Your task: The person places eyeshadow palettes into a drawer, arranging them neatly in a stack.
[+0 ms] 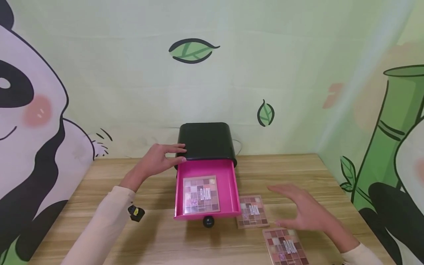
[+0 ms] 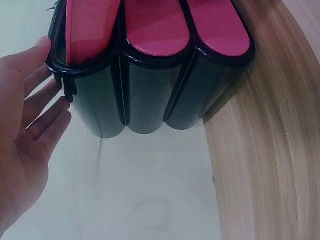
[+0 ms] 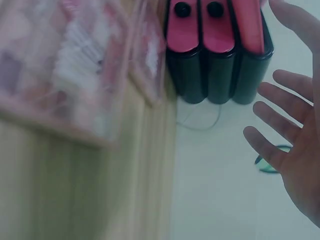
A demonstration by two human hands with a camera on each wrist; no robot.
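1. We see a black cabinet (image 1: 205, 141) with three stacked pink drawers standing at the back of the wooden counter (image 1: 155, 235), close to the wall (image 1: 132, 73), which is printed with pandas, leaves and bamboo.
2. Its top drawer (image 1: 226, 191) is pulled out toward us, with a round black knob (image 1: 208, 221) on the front; in the wrist views we find the lower two closed.
3. Inside that drawer we see the first palette (image 1: 201, 195) lying flat, a square case of many shades marked "BACK", nearer the left wall than the right.
4. The second palette (image 1: 253, 213) lies on the counter just right of the drawer's front corner, which partly overlaps it in our view.
5. The third palette (image 1: 286, 246) lies nearer to us and farther right, cut off by the lower edge of the head view.
6. We see the left hand (image 1: 159, 158) resting against the cabinet's upper left edge, its fingers extended and touching, not clenched.
7. The right hand (image 1: 308, 208) hovers beside the two palettes on the counter; its fingers are spread apart, released, and hold nothing.
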